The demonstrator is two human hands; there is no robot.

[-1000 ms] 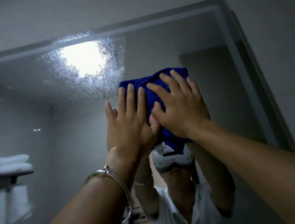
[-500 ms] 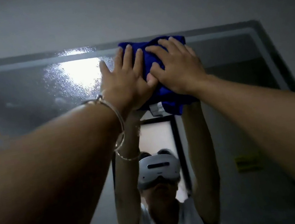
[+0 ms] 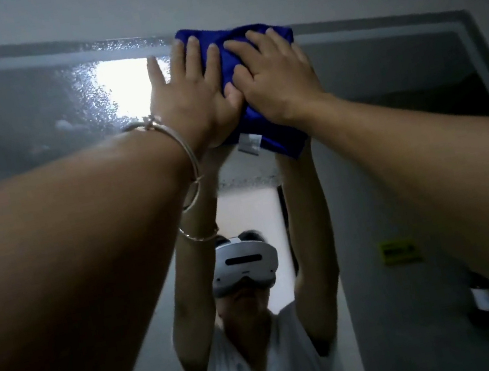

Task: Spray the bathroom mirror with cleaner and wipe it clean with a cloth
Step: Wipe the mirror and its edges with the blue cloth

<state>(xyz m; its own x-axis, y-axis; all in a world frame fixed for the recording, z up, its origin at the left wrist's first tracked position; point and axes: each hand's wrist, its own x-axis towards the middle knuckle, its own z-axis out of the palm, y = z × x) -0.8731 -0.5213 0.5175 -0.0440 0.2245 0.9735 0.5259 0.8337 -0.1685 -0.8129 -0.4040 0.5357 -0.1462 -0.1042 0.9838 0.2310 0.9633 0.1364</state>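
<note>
We are wiping: left hand (image 3: 188,97) and right hand (image 3: 278,81), each grip released and flat-fingered, press the blue cloth (image 3: 276,143) against the top edge of the mirror (image 3: 11,112). The next move probably calls for sweeping through the spray droplets (image 3: 85,89) along that edge.

My left arm (image 3: 68,249) reaches in from the lower left and my right arm (image 3: 427,153) from the lower right, both stretched to the upper middle. There my left grip (image 3: 188,97) and right grip (image 3: 278,79) lie flat side by side, fingers straight, thumbs meeting.
</note>
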